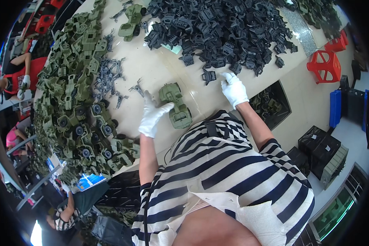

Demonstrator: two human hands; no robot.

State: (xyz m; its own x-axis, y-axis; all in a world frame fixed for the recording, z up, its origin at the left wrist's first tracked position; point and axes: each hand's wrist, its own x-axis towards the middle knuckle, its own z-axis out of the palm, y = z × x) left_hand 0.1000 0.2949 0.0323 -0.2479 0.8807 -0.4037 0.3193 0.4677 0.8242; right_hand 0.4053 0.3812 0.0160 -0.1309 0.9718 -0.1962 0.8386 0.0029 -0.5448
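My left hand (pixel 151 115), in a white glove, is open, its thumb by the side of a green toy vehicle body (pixel 175 105) on the table. Its fingertips reach toward a small grey forked part (pixel 137 87); whether they touch it I cannot tell. My right hand (pixel 235 90), also gloved, hovers near the table edge with fingers loosely bent and apart, and nothing shows in it. Just left of those fingers lies a black plastic part (pixel 209 76), apart from the large heap of similar black parts (pixel 221 28).
Green toy vehicles (pixel 76 78) are piled along the left, some with wheels. Grey parts (pixel 109 76) lie scattered beside them. Another green vehicle (pixel 131 22) sits further back. A dark bin (pixel 270 100) stands below the right edge; red stools (pixel 324 67) are beyond. Other people work at left.
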